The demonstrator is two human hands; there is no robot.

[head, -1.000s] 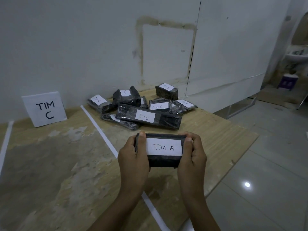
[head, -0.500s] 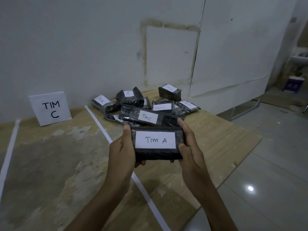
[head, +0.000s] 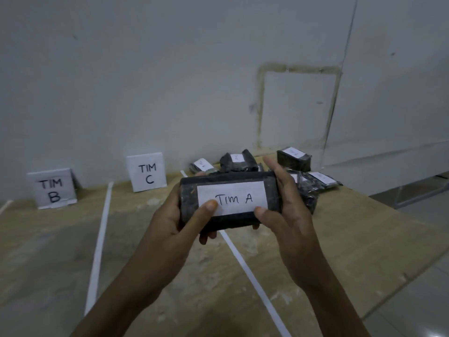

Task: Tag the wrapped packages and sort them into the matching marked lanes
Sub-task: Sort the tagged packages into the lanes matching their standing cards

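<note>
Both hands hold one wrapped package (head: 230, 221) above the table (head: 364, 239). The left hand (head: 170, 224) and right hand (head: 289, 220) each take a short end, each grip pinching it with the thumb on top and fingers beneath. Its long axis runs left to right, with the "TIM A" tag (head: 233, 198) facing up. It looks boxy, stiff and light, and its black film is likely slick, so the ends suit holding. Beyond stand the TIM C sign (head: 147, 172) and TIM B sign (head: 52, 189), with more packages (head: 294, 158) by the wall.
</note>
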